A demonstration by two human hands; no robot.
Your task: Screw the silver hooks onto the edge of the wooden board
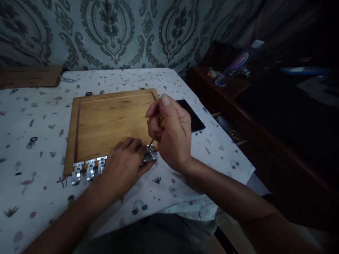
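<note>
A wooden panel with a raised rim lies flat on the table. Along its near edge sit several shiny metal hooks. My left hand rests over that edge, thumb and index finger closed on a metal hook at the near right corner. My right hand is closed around a screwdriver; only a bit of its yellow handle shows, and the thin shaft slants down to this hook. Whether the tip sits in a screw I cannot tell.
A white patterned cloth covers the table. A dark flat object lies right of the panel, brown cardboard at the back left. To the right, a dark wooden surface holds a plastic bottle. A patterned curtain hangs behind.
</note>
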